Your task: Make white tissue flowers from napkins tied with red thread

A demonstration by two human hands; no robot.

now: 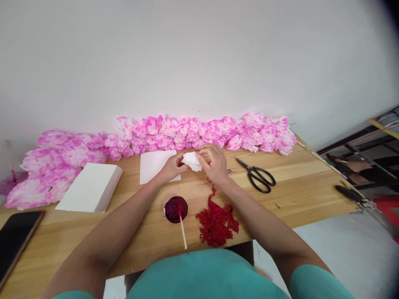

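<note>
Between my two hands is a crumpled piece of white paper [192, 161], bunched into a small bundle. My left hand [172, 167] pinches its left side. On its right side, the fingers of my right hand [215, 162] are closed on the same paper. A flat white sheet [152, 165] lies on the table partly under my left hand. Nearer my body stands a small dish of dark purple-red liquid [172, 211], with a thin stick [183, 230] resting in it. A heap of red yarn [217, 224] lies below my right hand, one strand trailing up toward it.
Pink-and-white crumpled paper bundles [187, 132] line the table's back edge by the wall. A thick stack of white paper [90, 187] and a phone [18, 241] lie on the left. Black-handled scissors [261, 178] are right of my hands. A black-handled tool [349, 193] lies near the right edge.
</note>
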